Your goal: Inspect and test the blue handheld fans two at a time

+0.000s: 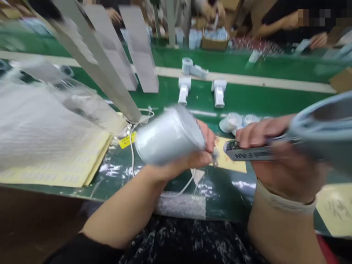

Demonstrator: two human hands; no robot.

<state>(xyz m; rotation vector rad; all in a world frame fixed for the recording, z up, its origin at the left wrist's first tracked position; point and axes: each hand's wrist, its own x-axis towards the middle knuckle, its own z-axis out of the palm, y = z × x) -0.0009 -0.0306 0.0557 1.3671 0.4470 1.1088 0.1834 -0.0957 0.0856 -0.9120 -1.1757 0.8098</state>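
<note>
My left hand (192,156) is wrapped round a handheld fan whose pale-blue round head (167,135) points left, blurred by motion; its handle is mostly hidden. Held in my right hand (288,165) is a second pale-blue handheld fan (324,135), its open round head at the right edge and its handle, marked "FAN", pointing left. The two fans are apart, above the green work surface. Behind my left hand a white cable (132,154) loops over the bench, and a yellow paper with red writing (233,165) lies between my hands.
Several fan parts (219,93) lie on the green conveyor (247,95) ahead. A slanted metal post (110,73) and sheets wrapped in clear plastic (49,139) stand at left. Across the belt, co-workers' hands (319,39) are busy near a box of blue parts (216,40).
</note>
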